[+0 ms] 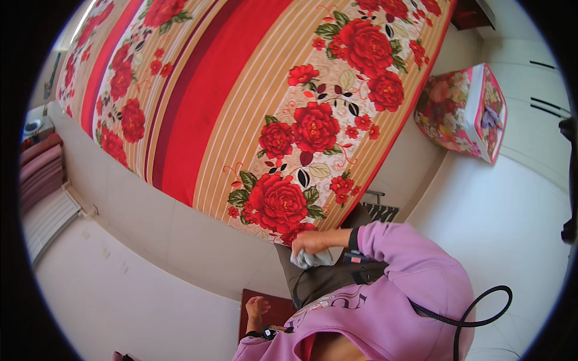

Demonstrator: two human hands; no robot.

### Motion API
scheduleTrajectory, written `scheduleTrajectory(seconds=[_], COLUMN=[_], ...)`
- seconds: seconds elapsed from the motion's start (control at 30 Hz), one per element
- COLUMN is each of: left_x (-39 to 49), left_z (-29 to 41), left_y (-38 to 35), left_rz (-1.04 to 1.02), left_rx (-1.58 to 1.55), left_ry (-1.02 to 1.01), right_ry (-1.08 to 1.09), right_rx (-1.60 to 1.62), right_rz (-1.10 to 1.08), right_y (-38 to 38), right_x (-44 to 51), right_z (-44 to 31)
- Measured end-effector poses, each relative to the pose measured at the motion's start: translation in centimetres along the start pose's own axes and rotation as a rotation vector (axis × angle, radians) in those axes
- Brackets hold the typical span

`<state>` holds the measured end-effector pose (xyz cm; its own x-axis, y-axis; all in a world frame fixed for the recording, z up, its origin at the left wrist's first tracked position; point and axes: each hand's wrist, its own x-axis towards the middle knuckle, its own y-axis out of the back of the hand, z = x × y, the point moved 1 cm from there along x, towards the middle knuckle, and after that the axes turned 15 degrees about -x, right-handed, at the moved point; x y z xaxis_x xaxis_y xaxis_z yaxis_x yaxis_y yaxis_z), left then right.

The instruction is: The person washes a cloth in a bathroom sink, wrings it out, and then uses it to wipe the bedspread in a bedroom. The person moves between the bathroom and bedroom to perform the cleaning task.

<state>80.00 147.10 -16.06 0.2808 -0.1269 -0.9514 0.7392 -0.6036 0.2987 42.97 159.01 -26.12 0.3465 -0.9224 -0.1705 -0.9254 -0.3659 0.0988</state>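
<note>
My right hand point(310, 242) is closed around a crumpled light grey cloth point(311, 259), close to the corner of a bed. A smooth bedspread point(216, 113) covers the bed, with red peonies, tan stripes and wide red bands. Down at my side, my left hand point(257, 307) has nothing visible in it and its fingers are apart. It appears in front of a dark red wooden surface point(246, 320); whether it touches that cannot be told.
A flowered storage bag point(451, 108) with pink piping stands at the right by white cabinets point(524, 90). Folded pinkish textiles point(41, 169) are piled at the left above a white radiator point(56, 223). A striped folding rack point(381, 212) shows beside the bed. A black cord point(485, 322) loops by my shoulder.
</note>
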Motion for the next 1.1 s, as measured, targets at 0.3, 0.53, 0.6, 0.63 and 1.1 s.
scheduleTrajectory(seconds=[0.3, 0.53, 0.6, 0.63, 1.1], left_x=[0.3, -1.3, -1.8, -1.9, -1.7], left_z=[4.1, 5.9, 6.7, 7.3, 11.2], left_y=[-2.1, -2.7, -2.9, -3.1, -4.6], left_rz=[-0.022, -0.009, 0.025, -0.015, -0.025], left_rx=[0.210, 0.274, 0.307, 0.306, 0.353], left_ry=[-0.044, -0.002, 0.015, -0.012, -0.186], right_ry=[-0.543, -0.729, -0.656, -0.606, -0.564], right_rx=[-0.955, -1.041, -0.984, -0.809, -0.971], right_rz=[1.221, 1.050, 0.904, 0.801, 1.344], right_y=[41.6, 21.7, 10.4, 5.5, 29.0], right_x=[-22.1, -20.7, -18.0, -17.1, -26.1], right_z=[5.5, 11.8, 9.6, 8.1, 5.4])
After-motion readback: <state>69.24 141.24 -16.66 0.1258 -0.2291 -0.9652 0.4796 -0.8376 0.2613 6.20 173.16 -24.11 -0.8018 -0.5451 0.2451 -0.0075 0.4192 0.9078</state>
